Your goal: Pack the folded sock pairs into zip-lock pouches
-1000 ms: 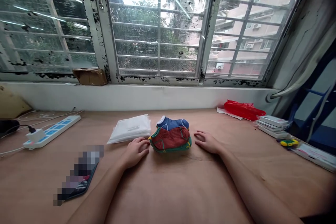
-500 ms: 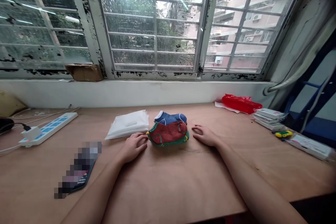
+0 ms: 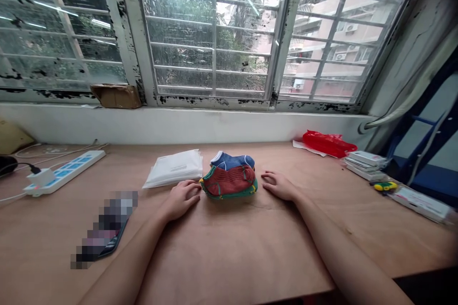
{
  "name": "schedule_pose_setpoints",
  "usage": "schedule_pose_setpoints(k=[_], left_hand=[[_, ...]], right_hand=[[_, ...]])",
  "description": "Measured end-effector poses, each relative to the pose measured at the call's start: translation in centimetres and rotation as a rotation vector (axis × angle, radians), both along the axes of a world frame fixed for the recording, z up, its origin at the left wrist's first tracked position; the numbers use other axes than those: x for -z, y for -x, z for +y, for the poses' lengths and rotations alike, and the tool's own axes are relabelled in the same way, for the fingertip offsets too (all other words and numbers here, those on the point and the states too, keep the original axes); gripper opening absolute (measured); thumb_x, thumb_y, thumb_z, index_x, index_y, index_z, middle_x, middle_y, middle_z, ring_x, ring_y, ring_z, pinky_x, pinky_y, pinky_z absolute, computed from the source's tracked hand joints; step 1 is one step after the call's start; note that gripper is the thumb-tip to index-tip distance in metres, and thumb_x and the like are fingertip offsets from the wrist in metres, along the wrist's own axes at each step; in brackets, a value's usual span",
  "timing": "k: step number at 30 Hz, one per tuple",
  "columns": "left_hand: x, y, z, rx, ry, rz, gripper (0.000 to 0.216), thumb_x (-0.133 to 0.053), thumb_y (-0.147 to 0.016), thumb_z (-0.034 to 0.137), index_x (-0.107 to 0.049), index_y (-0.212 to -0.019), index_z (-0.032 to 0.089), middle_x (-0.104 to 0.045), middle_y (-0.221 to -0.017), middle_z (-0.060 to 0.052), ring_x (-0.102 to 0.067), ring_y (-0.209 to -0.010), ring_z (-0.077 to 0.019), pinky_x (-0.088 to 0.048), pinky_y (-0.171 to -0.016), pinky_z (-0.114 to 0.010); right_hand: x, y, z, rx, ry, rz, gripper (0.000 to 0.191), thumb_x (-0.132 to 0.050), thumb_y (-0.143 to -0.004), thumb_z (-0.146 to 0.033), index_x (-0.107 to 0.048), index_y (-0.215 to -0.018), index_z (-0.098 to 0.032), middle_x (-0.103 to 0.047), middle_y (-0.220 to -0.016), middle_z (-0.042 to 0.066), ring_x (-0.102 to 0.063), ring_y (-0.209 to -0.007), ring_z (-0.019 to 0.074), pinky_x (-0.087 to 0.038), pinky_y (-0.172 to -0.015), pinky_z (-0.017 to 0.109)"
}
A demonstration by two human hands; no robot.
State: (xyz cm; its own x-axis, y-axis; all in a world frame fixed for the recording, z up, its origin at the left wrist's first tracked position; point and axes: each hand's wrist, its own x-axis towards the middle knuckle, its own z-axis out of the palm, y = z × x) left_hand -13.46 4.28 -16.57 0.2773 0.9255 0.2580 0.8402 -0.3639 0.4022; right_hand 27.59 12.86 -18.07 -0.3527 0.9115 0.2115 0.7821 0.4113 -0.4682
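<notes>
A small pile of socks lies on the wooden table (image 3: 229,252) between my hands. Red socks (image 3: 229,182) with green edging are at the front, and blue socks (image 3: 234,160) with a white cuff lie behind them. To the left of the pile, my left hand (image 3: 182,199) rests on the table with its fingers loosely stretched; its fingertips are close to the red socks, and I cannot tell if they touch. My right hand (image 3: 279,186) lies on the table to the right, apart from the socks, its fingers spread. Neither hand holds anything.
White plastic bags (image 3: 174,167) lie flat behind my left hand. A phone (image 3: 112,243), partly pixelated, is by my left forearm. Further left is a power strip (image 3: 67,171) with cables. At right are a red plastic bag (image 3: 329,143), stacked boxes (image 3: 365,164) and a yellow-green tool (image 3: 385,186).
The camera view has shifted very slightly. Both hands and the socks stay where they were.
</notes>
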Motion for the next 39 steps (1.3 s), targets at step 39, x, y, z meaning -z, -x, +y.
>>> schedule_pose_setpoints(k=[39], left_hand=[[0.12, 0.05, 0.22, -0.002, 0.007, -0.003, 0.038, -0.053, -0.086, 0.044, -0.065, -0.116, 0.024, -0.057, -0.129, -0.008, -0.052, -0.12, -0.028, -0.041, -0.103, -0.042]], right_hand=[[-0.48, 0.06, -0.27, -0.017, 0.011, -0.008, 0.048, -0.06, -0.082, -0.04, -0.065, -0.124, -0.016, -0.052, -0.141, 0.015, -0.047, -0.131, 0.0279, -0.033, -0.111, 0.04]])
